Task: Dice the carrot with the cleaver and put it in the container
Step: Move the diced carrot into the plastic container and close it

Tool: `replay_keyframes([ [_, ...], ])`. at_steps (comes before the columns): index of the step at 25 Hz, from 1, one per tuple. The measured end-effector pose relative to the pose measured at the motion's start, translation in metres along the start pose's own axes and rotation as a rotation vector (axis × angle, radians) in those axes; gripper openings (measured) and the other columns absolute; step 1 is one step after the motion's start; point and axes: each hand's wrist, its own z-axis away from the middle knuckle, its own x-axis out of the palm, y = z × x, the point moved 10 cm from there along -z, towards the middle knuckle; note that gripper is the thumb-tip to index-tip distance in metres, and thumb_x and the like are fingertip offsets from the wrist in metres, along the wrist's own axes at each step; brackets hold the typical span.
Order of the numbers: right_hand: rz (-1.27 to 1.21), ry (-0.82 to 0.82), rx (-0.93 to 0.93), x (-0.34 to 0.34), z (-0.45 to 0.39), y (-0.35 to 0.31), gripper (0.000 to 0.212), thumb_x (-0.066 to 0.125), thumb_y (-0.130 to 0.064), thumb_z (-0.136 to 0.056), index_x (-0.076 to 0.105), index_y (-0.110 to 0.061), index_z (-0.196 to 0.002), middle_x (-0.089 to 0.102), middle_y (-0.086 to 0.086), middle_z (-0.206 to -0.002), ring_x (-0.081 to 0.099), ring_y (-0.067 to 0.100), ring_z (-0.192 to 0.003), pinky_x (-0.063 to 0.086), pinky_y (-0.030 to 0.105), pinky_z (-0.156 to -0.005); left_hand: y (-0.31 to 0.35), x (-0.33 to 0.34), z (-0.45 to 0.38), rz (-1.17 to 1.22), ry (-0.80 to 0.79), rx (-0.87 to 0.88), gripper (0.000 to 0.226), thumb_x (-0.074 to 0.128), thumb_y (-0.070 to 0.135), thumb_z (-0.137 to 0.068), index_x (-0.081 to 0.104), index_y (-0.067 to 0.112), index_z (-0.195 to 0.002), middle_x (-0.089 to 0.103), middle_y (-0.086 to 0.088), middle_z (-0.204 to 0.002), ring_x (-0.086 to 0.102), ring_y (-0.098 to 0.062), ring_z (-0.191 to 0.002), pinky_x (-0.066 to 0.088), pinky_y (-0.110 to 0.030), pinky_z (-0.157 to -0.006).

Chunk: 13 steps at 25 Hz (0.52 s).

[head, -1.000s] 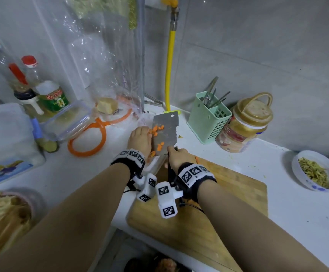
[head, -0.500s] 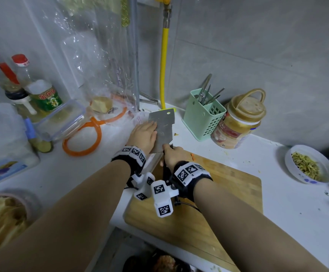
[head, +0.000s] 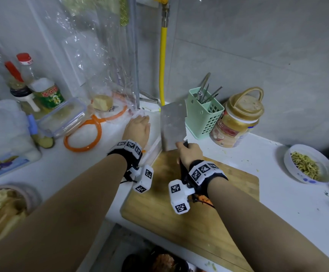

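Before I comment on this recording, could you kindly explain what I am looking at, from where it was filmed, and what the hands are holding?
There is no machine here: a person works with bare hands, wearing black wristbands with printed square markers. The single picture comes from a camera on the person's head, looking forward and down.

The right hand grips the handle of a cleaver, its blade held nearly upright above the far edge of a wooden cutting board. The left hand rests at a clear container beside the board; its fingers are hidden, and I cannot see the carrot.

On the white counter also stand a green utensil basket, a gold-lidded jar and a bowl of shredded food.
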Motion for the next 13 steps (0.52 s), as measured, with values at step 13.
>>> replay_keyframes([
  [13,0.838,0.137,-0.204,-0.1,-0.011,0.069,0.03,0.048,-0.043,-0.093,0.06,-0.016,-0.102,0.063,0.008,-0.097,0.062,0.031,-0.09,0.043,0.03,-0.067,0.091,0.022,0.038,0.048,0.056,0.101,0.051,0.033,0.026,-0.091,0.063,-0.003,-0.12,0.064,-0.021,-0.116,0.056,-0.039,-0.112,0.047,-0.048,-0.095],
])
